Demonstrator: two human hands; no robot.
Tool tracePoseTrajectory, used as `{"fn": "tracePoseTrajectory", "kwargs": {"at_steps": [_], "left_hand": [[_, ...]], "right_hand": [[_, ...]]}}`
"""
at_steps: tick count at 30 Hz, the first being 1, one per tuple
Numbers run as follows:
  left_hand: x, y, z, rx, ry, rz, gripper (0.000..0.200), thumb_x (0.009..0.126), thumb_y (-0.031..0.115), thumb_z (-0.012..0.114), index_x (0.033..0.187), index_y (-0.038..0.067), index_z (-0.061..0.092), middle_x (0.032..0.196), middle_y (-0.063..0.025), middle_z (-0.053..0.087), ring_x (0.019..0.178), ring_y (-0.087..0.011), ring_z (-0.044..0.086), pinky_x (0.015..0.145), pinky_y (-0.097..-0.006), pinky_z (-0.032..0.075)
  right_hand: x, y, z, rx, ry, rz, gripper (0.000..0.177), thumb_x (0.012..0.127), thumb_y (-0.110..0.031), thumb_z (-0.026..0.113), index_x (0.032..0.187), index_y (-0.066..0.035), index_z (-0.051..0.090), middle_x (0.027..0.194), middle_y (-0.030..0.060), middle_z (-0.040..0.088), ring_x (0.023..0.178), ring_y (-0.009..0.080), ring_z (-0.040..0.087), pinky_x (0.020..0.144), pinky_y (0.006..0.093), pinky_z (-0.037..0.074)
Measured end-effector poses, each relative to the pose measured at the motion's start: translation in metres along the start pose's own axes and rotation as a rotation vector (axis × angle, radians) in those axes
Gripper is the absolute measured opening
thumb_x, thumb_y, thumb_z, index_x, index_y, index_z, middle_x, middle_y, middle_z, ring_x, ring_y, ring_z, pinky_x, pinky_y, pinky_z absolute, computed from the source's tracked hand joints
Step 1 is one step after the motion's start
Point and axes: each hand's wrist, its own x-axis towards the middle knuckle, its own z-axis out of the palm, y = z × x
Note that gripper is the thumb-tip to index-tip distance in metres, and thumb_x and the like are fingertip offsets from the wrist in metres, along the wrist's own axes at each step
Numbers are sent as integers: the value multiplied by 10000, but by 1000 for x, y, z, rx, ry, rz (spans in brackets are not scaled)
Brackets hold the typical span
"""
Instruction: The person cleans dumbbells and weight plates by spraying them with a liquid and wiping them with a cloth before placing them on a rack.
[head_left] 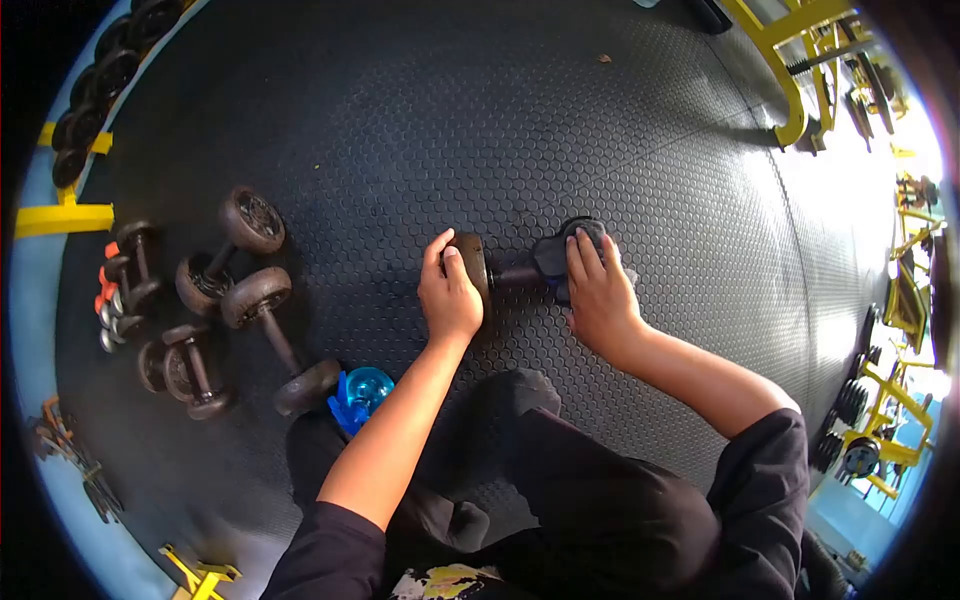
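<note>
A dark dumbbell (pixel 515 277) lies crosswise on the black floor in front of my knees. My left hand (pixel 450 295) curls around its left head, thumb and fingers gripping the rim. Over the right head my right hand (pixel 601 290) presses a dark grey cloth (pixel 550 257), fingers bent around it. The cloth covers most of that head. Beside my left forearm stands a translucent blue spray bottle (pixel 369 388), partly hidden by the arm.
Several worn dumbbells (pixel 285 340) lie on the left of the textured mat (pixel 450 130). A yellow rack (pixel 65 218) with more weights stands at the far left. Yellow gym machines (pixel 790 60) line the right side. My bent legs (pixel 620 500) are close below the dumbbell.
</note>
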Motion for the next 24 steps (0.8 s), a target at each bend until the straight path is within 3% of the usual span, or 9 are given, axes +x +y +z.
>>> {"fn": "tracePoseTrajectory", "kwargs": {"at_steps": [3, 6, 8, 9, 10, 12, 16, 18, 24], "left_hand": [[-4, 0, -1, 9, 12, 34, 380, 1036, 256, 424, 1278, 3, 574, 1267, -218, 619, 1190, -363, 591, 1018, -410, 448], [-7, -4, -3, 21, -14, 47, 391, 1052, 267, 402, 1295, 14, 576, 1272, -167, 612, 1168, -282, 586, 1014, -355, 429], [-4, 1, -2, 17, -6, 12, 389, 1051, 265, 399, 1292, 17, 577, 1271, -167, 613, 1168, -282, 586, 1014, -360, 430], [-4, 3, -3, 21, -11, -16, 387, 1049, 263, 397, 1288, 20, 579, 1270, -167, 615, 1168, -283, 586, 1014, -364, 431], [-3, 5, -4, 21, -25, -10, 387, 1049, 263, 397, 1288, 20, 579, 1270, -167, 615, 1168, -283, 586, 1014, -364, 431], [2, 7, -2, 14, -2, -1, 385, 1025, 254, 414, 1265, 3, 579, 1253, -226, 626, 1190, -391, 586, 1012, -430, 454], [8, 2, 1, 41, 5, -26, 370, 1010, 257, 433, 1252, 25, 590, 1227, -219, 640, 1164, -390, 601, 1001, -425, 460], [13, 3, 2, 40, 0, -60, 361, 1008, 257, 436, 1250, 42, 597, 1217, -210, 647, 1147, -379, 611, 993, -425, 463], [19, 11, 3, 43, -12, -146, 377, 1012, 274, 432, 1255, 39, 597, 1240, -203, 634, 1167, -352, 600, 1010, -406, 450]], "right_hand": [[28, 3, -9, -271, -198, -118, 581, 922, -411, 530, 1355, -28, 584, 1554, 189, 361, 1466, 379, 259, 1198, 539, 158], [76, 6, -14, -270, -363, -198, 547, 931, -392, 523, 1359, -58, 590, 1533, 193, 398, 1453, 381, 295, 1196, 524, 173], [106, 16, -31, -165, -727, -320, 508, 952, -379, 493, 1353, -87, 603, 1515, 191, 426, 1440, 373, 324, 1193, 521, 181], [101, 14, -22, -156, -733, -313, 508, 952, -379, 493, 1353, -87, 603, 1515, 191, 426, 1440, 373, 324, 1193, 521, 181], [91, 10, -8, -178, -563, -258, 503, 955, -367, 489, 1349, -77, 604, 1511, 185, 434, 1438, 364, 328, 1193, 513, 182], [65, 2, 11, -252, -300, -167, 494, 953, -318, 474, 1321, -17, 610, 1500, 182, 448, 1442, 352, 322, 1199, 485, 186], [-10, -18, 15, -295, -91, -66, 530, 969, -331, 429, 1341, 16, 576, 1490, 187, 457, 1446, 364, 317, 1201, 507, 179], [-33, -26, 35, -208, 160, -85, 565, 941, -334, 431, 1335, 47, 568, 1493, 195, 443, 1451, 369, 298, 1212, 483, 166], [-13, -68, 89, -383, -84, -245, 549, 950, -319, 422, 1340, 38, 568, 1477, 209, 456, 1423, 359, 348, 1201, 502, 184]]}}
